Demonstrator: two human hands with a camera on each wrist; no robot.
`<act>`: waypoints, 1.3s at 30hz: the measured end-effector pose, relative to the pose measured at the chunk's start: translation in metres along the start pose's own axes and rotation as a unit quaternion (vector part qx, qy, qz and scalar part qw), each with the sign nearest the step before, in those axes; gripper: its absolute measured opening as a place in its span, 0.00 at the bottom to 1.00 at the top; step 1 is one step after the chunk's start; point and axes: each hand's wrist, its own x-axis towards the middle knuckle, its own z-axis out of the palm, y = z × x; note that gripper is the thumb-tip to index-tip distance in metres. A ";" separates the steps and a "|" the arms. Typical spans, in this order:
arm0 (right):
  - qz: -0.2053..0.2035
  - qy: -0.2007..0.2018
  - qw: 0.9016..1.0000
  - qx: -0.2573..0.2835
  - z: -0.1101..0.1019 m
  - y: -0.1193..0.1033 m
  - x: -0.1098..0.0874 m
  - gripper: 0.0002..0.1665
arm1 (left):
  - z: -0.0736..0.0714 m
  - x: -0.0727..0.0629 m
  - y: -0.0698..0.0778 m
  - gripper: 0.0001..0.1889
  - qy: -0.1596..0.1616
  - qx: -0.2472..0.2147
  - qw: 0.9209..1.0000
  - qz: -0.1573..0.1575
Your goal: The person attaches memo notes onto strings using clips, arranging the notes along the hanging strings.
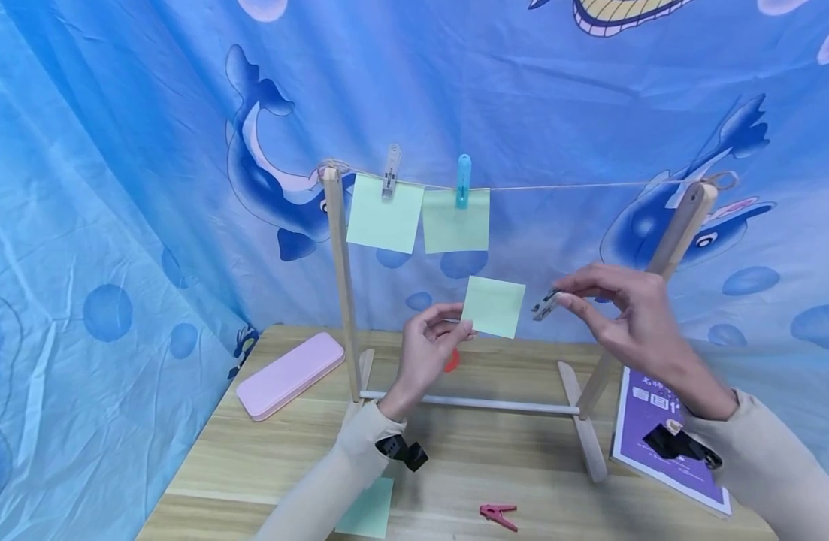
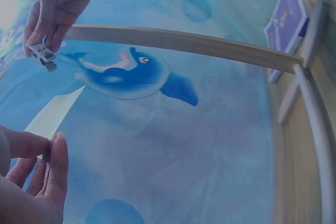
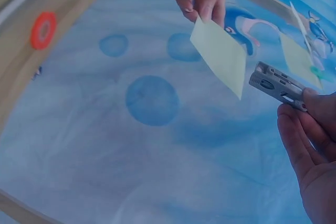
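My left hand pinches a pale green square of paper by its left edge, below the string. To its right, my right hand holds a grey clothespin between thumb and fingers; in the right wrist view the clothespin points toward the paper, with a gap between them. Two more green papers hang on the string at the left: one paper under a clear clothespin, the other paper under a blue clothespin.
The string spans two wooden posts joined by a white bar. On the table lie a pink case, a red clothespin, a green paper and a purple book. An orange ring sits behind the bar.
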 end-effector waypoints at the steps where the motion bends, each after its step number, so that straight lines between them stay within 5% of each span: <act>1: -0.003 0.002 1.000 0.004 -0.002 -0.001 0.004 0.16 | 0.000 0.001 0.001 0.16 0.003 -0.005 1.000 0.003; 14: -0.044 0.045 0.998 -0.009 -0.016 -0.021 0.050 0.13 | 0.010 0.017 0.013 0.15 0.039 -0.059 0.996 0.058; 22: -0.052 0.058 0.997 -0.021 -0.026 -0.035 0.081 0.08 | 0.023 0.023 0.017 0.15 0.067 -0.083 0.992 0.063; 39: -0.020 0.084 0.995 -0.046 -0.037 -0.047 0.126 0.07 | 0.043 0.038 0.043 0.17 0.069 -0.148 0.985 0.060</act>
